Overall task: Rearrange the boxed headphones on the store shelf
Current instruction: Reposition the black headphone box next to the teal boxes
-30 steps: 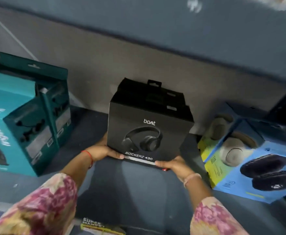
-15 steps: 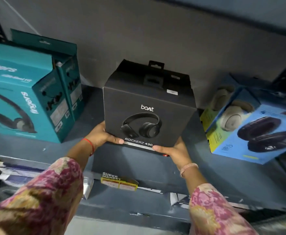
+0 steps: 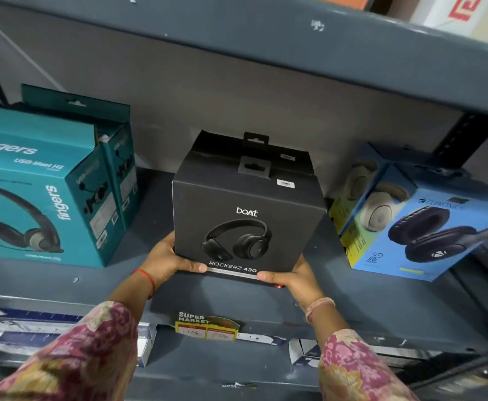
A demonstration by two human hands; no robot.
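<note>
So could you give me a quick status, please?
Left hand, right hand gripping black box low. Box on shelf. Gaps to teal box, blue box.

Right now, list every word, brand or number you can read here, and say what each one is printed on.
"boAt" and "ROCKERZ 430": front of the black box, held by the left hand and right hand.
"fingers" and "USB-Mast H2": teal box.
"ZEBRONICS" and "60": blue box.
"SUPER MARKET": yellow price tag on the shelf edge; its handwritten prices are too blurred.
White sticker on the black box: too small.
</note>
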